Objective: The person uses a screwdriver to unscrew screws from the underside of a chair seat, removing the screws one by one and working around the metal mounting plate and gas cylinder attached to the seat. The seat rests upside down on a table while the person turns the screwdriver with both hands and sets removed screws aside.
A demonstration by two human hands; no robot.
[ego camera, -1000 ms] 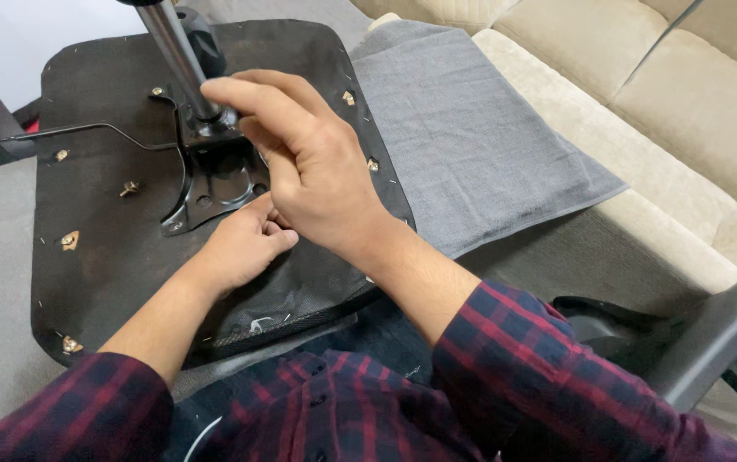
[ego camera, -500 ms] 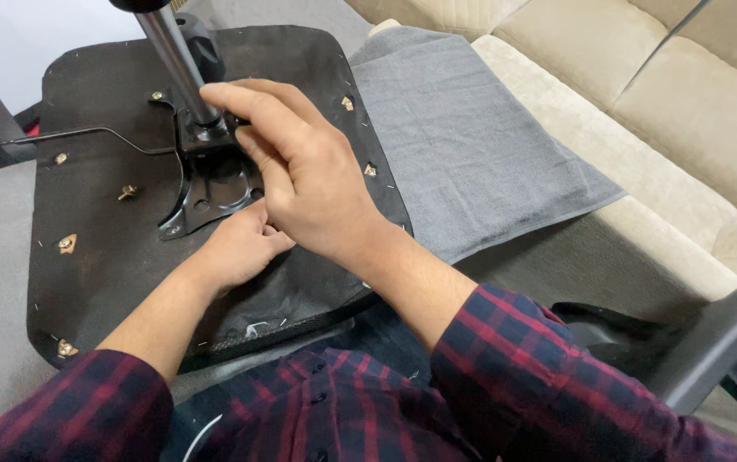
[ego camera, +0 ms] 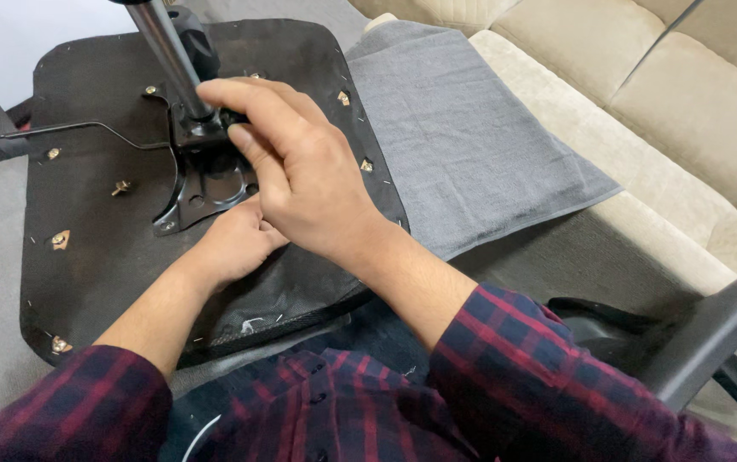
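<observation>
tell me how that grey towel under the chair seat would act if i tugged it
The grey towel lies flat and soft, so it would likely fold and bunch, not slide stiffly. The black chair seat rests on part of it, so a tug would probably drag or catch.

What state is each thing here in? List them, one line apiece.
Chair seat: upside down, black underside up.
Metal plate: lying flat on the seat's underside.
Gas cylinder: standing up from the plate.
Grey towel: spread flat on the sofa.
Left hand: resting at the plate's edge.
Right hand: fingers at the cylinder's base.
</observation>
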